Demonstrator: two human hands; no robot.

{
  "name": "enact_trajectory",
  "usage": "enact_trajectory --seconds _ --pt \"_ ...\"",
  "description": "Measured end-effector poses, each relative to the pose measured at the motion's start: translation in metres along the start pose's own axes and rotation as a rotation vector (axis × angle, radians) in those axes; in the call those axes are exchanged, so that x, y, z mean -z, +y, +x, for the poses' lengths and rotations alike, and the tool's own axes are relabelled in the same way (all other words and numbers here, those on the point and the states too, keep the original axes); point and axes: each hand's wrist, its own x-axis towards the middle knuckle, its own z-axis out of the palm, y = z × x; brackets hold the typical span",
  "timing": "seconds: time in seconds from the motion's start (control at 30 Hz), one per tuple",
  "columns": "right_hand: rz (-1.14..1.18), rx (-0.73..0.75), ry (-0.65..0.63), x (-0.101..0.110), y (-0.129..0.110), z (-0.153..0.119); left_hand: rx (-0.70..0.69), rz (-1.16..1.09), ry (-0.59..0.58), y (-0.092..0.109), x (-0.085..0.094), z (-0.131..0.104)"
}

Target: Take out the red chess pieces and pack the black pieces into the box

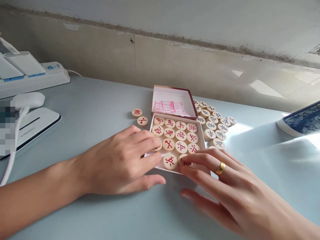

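An open white box (203,141) on the table holds rows of round Chinese chess pieces with red characters, among them a red-marked piece (170,161) in the near row. My left hand (122,163) lies over the box's left side, fingers outstretched and thumb apart. Its fingertips touch a piece (158,145) at the left edge and partly hide it. From the right, my right hand (225,186), wearing a gold ring, rests its fingertips on pieces in the near right corner, partly hiding a chess piece (183,158). Its thumb is held away, gripping nothing.
The box lid (172,93) stands behind the box. Two loose red pieces (137,112) lie left of it, and several black-marked pieces (211,125) cluster to the right. A power strip (57,75) and a white pad (40,126) with a cable are at left; a blue-patterned object (302,120) is at right.
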Motion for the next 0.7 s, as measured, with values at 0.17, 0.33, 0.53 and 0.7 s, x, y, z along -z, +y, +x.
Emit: enact_trajectory --seconds 0.17,0.33,0.53,0.7 --pt "0.001 0.002 0.007 -0.0004 -0.0004 -0.0004 -0.010 0.014 0.045 0.0011 0.0002 0.0007" --pt "-0.008 -0.002 0.007 -0.0009 0.0006 0.0030 -0.051 0.079 0.042 0.0001 0.0012 0.0013" --pt "-0.006 -0.008 -0.001 -0.0008 0.0002 0.0029 -0.050 -0.001 0.015 -0.0035 -0.0019 0.0003" --pt "0.005 -0.004 0.010 -0.0026 0.0008 0.0011 -0.039 -0.117 0.070 -0.0061 -0.0029 -0.0005"
